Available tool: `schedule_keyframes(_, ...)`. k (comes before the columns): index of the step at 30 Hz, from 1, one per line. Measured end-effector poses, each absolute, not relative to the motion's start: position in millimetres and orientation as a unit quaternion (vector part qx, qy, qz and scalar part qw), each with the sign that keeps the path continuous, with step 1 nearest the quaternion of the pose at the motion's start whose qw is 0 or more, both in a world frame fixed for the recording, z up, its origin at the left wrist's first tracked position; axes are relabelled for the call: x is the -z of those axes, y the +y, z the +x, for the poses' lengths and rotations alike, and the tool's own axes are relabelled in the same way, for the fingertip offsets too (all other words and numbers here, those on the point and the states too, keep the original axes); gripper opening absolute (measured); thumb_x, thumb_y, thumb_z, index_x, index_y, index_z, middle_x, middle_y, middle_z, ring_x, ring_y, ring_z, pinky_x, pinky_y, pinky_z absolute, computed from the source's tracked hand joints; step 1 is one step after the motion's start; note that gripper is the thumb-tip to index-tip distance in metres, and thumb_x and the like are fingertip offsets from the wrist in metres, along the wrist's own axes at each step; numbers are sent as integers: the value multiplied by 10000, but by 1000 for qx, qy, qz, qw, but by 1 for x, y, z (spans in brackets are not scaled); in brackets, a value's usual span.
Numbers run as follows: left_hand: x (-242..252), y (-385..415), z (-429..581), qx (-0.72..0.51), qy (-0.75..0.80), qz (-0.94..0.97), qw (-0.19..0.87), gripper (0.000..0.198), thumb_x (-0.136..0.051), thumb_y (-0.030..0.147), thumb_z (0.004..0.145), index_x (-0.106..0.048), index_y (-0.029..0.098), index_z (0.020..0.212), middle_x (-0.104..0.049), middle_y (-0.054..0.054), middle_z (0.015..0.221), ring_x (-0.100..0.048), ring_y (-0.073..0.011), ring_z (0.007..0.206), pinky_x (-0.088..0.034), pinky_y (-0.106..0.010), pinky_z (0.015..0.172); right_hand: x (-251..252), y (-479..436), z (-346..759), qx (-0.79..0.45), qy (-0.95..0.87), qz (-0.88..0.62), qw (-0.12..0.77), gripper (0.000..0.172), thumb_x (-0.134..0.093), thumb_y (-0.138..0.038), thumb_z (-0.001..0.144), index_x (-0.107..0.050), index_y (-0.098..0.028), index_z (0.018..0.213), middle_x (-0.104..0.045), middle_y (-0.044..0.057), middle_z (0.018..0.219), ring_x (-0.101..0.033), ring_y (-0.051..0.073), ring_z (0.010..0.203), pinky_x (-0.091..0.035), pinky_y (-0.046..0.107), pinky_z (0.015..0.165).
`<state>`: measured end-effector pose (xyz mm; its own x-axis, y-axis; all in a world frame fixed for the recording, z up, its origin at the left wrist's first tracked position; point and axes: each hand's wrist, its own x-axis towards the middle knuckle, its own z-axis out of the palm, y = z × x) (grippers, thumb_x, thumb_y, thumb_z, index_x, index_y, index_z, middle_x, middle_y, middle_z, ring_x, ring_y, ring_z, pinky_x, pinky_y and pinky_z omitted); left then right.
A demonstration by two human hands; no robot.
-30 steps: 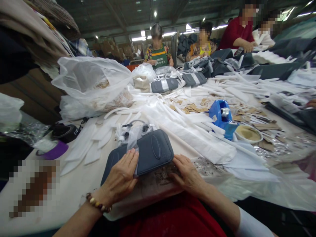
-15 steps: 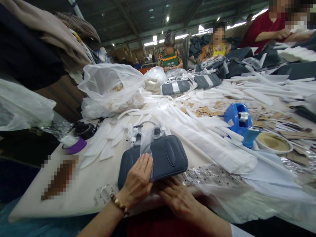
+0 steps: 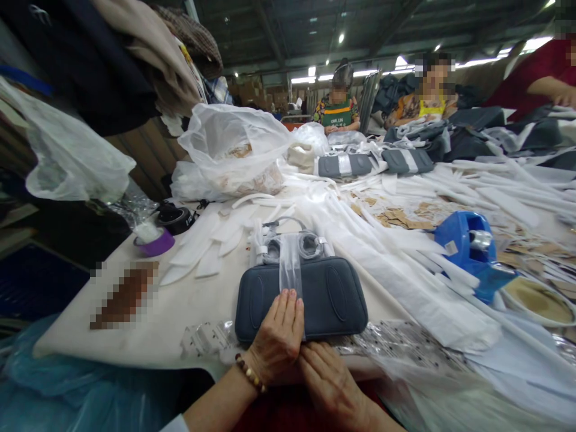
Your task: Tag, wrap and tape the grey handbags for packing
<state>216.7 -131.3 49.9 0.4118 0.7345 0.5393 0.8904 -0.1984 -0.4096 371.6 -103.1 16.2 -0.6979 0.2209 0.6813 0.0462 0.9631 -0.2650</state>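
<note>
A dark grey padded case (image 3: pixel 319 300) with two oval raised outlines lies near the table's front edge. A translucent strip (image 3: pixel 290 264) runs over its middle. My left hand (image 3: pixel 281 330) lies on the strip and the case's near edge, fingers stretched and close together. My right hand (image 3: pixel 326 378) is against the case's near edge beside my left hand, fingers extended; its thumb is hidden. Behind the case sit clear-wrapped coiled parts (image 3: pixel 310 245) and a dark cable. Printed clear plastic (image 3: pixel 405 345) lies under and beside the case.
White foam strips (image 3: pixel 225 237) and white sheeting (image 3: pixel 405 288) flank the case. A blue tape dispenser (image 3: pixel 468 252) and a bowl (image 3: pixel 535 300) stand right. Purple tape (image 3: pixel 155 243) lies left. Behind are a large plastic bag (image 3: pixel 234 144), similar cases (image 3: pixel 344 165) and several people.
The view has shifted, moving the scene rightward in the picture. The case now lies straighter. My right hand has drawn closer to my left at the near edge; my left hand remains on the strip.
</note>
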Motion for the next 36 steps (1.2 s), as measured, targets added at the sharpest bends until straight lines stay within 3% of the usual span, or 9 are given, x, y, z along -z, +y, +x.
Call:
schedule_keyframes(3, -47, -133, 219, 150, -534, -753, 354, 402, -266, 55, 821, -561, -43, 1076, -609, -304, 1083, -547, -346, 1118, -511, -440, 860, -31, -98, 378, -137, -907, -50, 396, 243, -359, -63, 873, -589, -121, 926, -657, 85, 794, -582, 176, 719, -504, 289, 668)
schedule_keyframes(6, -44, -133, 220, 178, -536, -741, 364, 361, -297, 42, 829, -587, -16, 1036, -644, -258, 1049, -591, -315, 1065, -534, -406, 840, -52, -76, 377, -116, -903, -76, 406, 371, -362, -22, 834, -540, -123, 1143, -661, 117, 1011, -591, 196, 942, -497, 322, 819)
schedule_keyframes(11, -42, -134, 219, 223, -536, -732, 356, 357, -327, 17, 805, -597, 3, 1038, -664, -207, 1036, -605, -281, 1047, -542, -375, 843, -74, -33, 349, -102, -929, -183, 304, 467, -348, -12, 800, -579, -151, 1182, -573, 119, 1252, -444, 261, 1224, -364, 491, 1014)
schedule_keyframes(15, -43, -137, 218, 272, -566, -720, 297, 369, -352, 49, 808, -537, -16, 1121, -653, -201, 1023, -609, -242, 1028, -538, -318, 853, -74, -23, 330, -157, -926, -244, 243, 511, -410, -3, 757, -599, -222, 1177, -527, 79, 1318, -401, 249, 1265, -315, 516, 1038)
schedule_keyframes(21, -41, -139, 218, 297, -590, -699, 273, 482, -368, 132, 857, -338, -45, 1305, -589, -233, 1094, -562, -252, 1096, -533, -310, 857, -68, -22, 327, -174, -914, -262, 256, 379, -462, -50, 808, -667, -253, 1052, -570, 60, 1271, -435, 254, 1230, -342, 513, 1006)
schedule_keyframes(26, -33, -140, 218, 314, -593, -693, 263, 567, -382, 112, 844, -227, -50, 1365, -547, -245, 1139, -526, -267, 1142, -532, -314, 865, -79, -11, 340, -218, -944, -188, 164, 641, -389, 55, 657, -592, -247, 1184, -441, 52, 1397, -302, 231, 1332, -239, 536, 1068)
schedule_keyframes(29, -26, -141, 219, 331, -598, -686, 251, 597, -398, 104, 838, -196, -44, 1380, -542, -241, 1151, -507, -267, 1163, -538, -312, 863, -84, -8, 343, -240, -949, -166, 117, 646, -442, 32, 650, -569, -253, 1216, -393, 56, 1429, -253, 246, 1355, -226, 545, 1072)
schedule_keyframes(34, -25, -142, 220, 338, -590, -691, 246, 584, -410, 103, 846, -216, 4, 1388, -537, -206, 1178, -498, -233, 1171, -541, -289, 862, -69, -16, 337, -175, -929, -213, 247, 359, -542, -65, 782, -670, -261, 1053, -537, 75, 1310, -427, 263, 1248, -346, 527, 1004)
schedule_keyframes(36, -29, -141, 220, 345, -587, -686, 254, 570, -397, 95, 842, -237, 13, 1384, -503, -217, 1211, -460, -251, 1206, -525, -337, 896, -61, -18, 337, -158, -914, -201, 315, 273, -532, -116, 831, -691, -257, 1002, -553, 85, 1289, -448, 261, 1229, -390, 500, 978)
